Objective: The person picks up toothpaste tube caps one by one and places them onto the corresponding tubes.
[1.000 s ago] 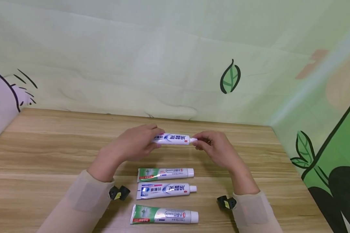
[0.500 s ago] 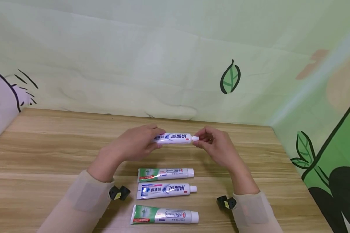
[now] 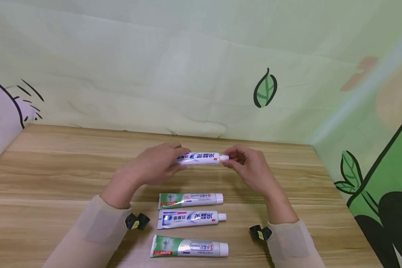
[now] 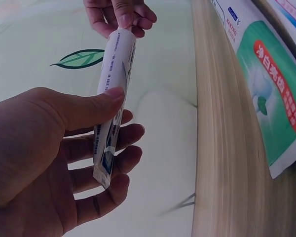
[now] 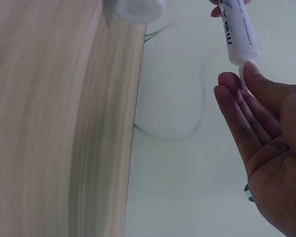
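My left hand (image 3: 157, 163) grips a white and blue toothpaste tube (image 3: 202, 158) near its flat end, thumb on one side and fingers on the other. In the left wrist view the tube (image 4: 116, 74) is seen edge-on, its crimped tail below my thumb. My right hand (image 3: 246, 165) pinches the small white cap (image 3: 224, 158) between thumb and fingertips. From the right wrist, the cap (image 5: 242, 78) shows at the tube's shoulder, partly covered by my thumb. The tube is held level above the table, cap to the right.
Nearer me on the wooden table (image 3: 70, 167) lie a green and white toothpaste tube (image 3: 191, 200), a white and blue one (image 3: 192, 219) and another green and white one (image 3: 189, 246), all caps to the right. A printed backdrop (image 3: 154, 74) rises behind the table.
A second ago my right fingers covered more of the cap; more of it shows now. The held tube has shifted slightly right and turned a little. The tubes on the table stay put.
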The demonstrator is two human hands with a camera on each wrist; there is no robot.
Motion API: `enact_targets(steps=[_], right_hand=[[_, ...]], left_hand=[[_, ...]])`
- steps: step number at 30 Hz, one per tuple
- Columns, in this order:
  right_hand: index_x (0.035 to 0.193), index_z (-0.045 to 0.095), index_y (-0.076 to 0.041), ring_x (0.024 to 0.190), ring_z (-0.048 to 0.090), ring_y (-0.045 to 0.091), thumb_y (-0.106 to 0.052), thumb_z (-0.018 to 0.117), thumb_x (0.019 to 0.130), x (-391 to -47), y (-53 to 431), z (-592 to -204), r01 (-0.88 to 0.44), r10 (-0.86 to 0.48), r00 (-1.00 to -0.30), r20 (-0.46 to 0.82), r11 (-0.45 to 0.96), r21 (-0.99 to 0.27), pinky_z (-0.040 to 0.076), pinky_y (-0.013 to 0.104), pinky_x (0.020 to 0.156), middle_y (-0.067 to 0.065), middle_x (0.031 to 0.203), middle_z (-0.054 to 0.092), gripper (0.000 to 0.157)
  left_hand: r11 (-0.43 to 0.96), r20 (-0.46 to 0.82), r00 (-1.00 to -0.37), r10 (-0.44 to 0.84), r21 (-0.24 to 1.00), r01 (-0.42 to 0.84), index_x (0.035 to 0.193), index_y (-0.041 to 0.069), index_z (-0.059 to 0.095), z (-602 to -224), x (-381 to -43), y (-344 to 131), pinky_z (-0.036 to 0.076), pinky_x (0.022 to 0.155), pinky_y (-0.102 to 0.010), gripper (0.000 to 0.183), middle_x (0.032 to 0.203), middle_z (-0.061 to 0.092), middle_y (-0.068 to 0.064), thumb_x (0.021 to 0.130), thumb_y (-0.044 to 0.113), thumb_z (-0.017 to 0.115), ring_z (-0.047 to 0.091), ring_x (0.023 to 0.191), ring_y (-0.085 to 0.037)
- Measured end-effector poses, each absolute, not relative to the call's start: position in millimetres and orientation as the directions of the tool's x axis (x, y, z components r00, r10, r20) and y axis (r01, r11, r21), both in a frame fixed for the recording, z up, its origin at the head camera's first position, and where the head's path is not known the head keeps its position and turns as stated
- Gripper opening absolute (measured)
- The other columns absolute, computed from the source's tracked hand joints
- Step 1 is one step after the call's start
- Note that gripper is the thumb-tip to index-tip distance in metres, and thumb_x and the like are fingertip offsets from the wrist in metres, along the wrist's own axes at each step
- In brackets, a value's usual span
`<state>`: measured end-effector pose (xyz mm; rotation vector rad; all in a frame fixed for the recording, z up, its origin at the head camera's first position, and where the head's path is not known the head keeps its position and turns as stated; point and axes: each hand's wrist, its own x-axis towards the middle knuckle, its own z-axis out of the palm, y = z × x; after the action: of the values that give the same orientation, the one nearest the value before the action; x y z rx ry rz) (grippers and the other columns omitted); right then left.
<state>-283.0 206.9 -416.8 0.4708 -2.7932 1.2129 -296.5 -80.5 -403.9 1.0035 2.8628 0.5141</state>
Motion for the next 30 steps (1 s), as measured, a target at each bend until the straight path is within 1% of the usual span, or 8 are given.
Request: enact_targets(steps=[4, 10, 14, 19, 22, 25, 28, 30], right_hand=[[0.107, 0.074, -0.011, 0.088, 0.072, 0.031, -0.009, 0.073, 0.096, -283.1, 206.8, -417.0, -0.306, -0.251, -0.950, 0.186, 0.628, -0.716, 0.058, 0.025, 0.072, 0.004, 0.100, 0.076, 0.012], [0.106, 0.075, -0.012, 0.085, 0.071, 0.025, -0.010, 0.073, 0.097, -283.2, 208.2, -417.3, -0.324, -0.277, -0.943, 0.186, 0.628, -0.708, 0.057, 0.026, 0.071, 0.003, 0.098, 0.077, 0.010], [0.109, 0.075, -0.011, 0.086, 0.072, 0.019, -0.010, 0.070, 0.098, -283.3, 209.5, -417.2, -0.322, -0.297, -0.940, 0.166, 0.619, -0.717, 0.060, 0.030, 0.075, 0.003, 0.099, 0.077, 0.011], [0.111, 0.074, -0.009, 0.088, 0.072, 0.017, -0.011, 0.066, 0.101, -283.2, 209.8, -416.0, -0.302, -0.313, -0.941, 0.128, 0.607, -0.735, 0.063, 0.039, 0.082, 0.005, 0.101, 0.077, 0.013], [0.113, 0.074, -0.007, 0.088, 0.072, 0.018, -0.010, 0.062, 0.104, -283.8, 209.7, -416.3, -0.293, -0.324, -0.940, 0.111, 0.594, -0.749, 0.063, 0.036, 0.082, 0.007, 0.100, 0.076, 0.015], [0.115, 0.073, -0.004, 0.088, 0.072, 0.018, -0.008, 0.059, 0.105, -284.6, 209.7, -417.4, -0.294, -0.332, -0.937, 0.108, 0.582, -0.759, 0.062, 0.028, 0.080, 0.009, 0.100, 0.075, 0.018], [0.120, 0.070, -0.005, 0.086, 0.073, 0.018, -0.007, 0.066, 0.101, -285.3, 209.7, -418.3, -0.297, -0.326, -0.938, 0.118, 0.578, -0.760, 0.063, 0.030, 0.078, 0.009, 0.099, 0.075, 0.019], [0.119, 0.067, -0.006, 0.086, 0.073, 0.022, -0.006, 0.071, 0.097, -285.5, 209.3, -418.4, -0.292, -0.315, -0.941, 0.124, 0.573, -0.766, 0.063, 0.036, 0.078, 0.009, 0.098, 0.076, 0.022]], left_hand=[[0.732, 0.046, -0.785, 0.617, 0.333, 0.595, 0.148, 0.010, 0.056, -403.7, -296.2, -80.6, 0.057, 0.092, -0.042, 0.050, 0.126, 0.067, -0.008, 0.103, 0.028, 0.066, 0.064, 0.104, -0.020], [0.733, 0.046, -0.783, 0.621, 0.321, 0.600, 0.147, 0.010, 0.057, -404.6, -295.8, -80.3, 0.056, 0.092, -0.042, 0.049, 0.124, 0.067, -0.007, 0.102, 0.028, 0.066, 0.063, 0.104, -0.020], [0.731, 0.051, -0.781, 0.623, 0.319, 0.604, 0.147, 0.010, 0.057, -404.9, -296.1, -80.6, 0.056, 0.093, -0.042, 0.049, 0.124, 0.067, -0.007, 0.102, 0.028, 0.066, 0.063, 0.105, -0.020], [0.728, 0.060, -0.780, 0.623, 0.318, 0.607, 0.147, 0.010, 0.057, -404.3, -295.9, -80.8, 0.057, 0.093, -0.042, 0.049, 0.125, 0.067, -0.007, 0.102, 0.026, 0.067, 0.064, 0.106, -0.020], [0.730, 0.056, -0.781, 0.622, 0.321, 0.603, 0.148, 0.010, 0.057, -403.9, -295.6, -80.6, 0.057, 0.096, -0.043, 0.049, 0.129, 0.066, -0.009, 0.102, 0.026, 0.067, 0.065, 0.110, -0.022], [0.731, 0.048, -0.784, 0.618, 0.330, 0.597, 0.148, 0.011, 0.056, -403.5, -295.7, -80.8, 0.056, 0.098, -0.044, 0.049, 0.132, 0.066, -0.009, 0.103, 0.026, 0.066, 0.065, 0.113, -0.023], [0.731, 0.043, -0.786, 0.617, 0.339, 0.593, 0.149, 0.010, 0.056, -403.1, -296.0, -81.2, 0.056, 0.097, -0.044, 0.050, 0.131, 0.066, -0.009, 0.103, 0.027, 0.066, 0.065, 0.111, -0.023], [0.730, 0.039, -0.786, 0.617, 0.343, 0.591, 0.149, 0.010, 0.056, -402.8, -296.2, -81.3, 0.056, 0.095, -0.043, 0.050, 0.129, 0.066, -0.008, 0.103, 0.028, 0.065, 0.065, 0.108, -0.021]])
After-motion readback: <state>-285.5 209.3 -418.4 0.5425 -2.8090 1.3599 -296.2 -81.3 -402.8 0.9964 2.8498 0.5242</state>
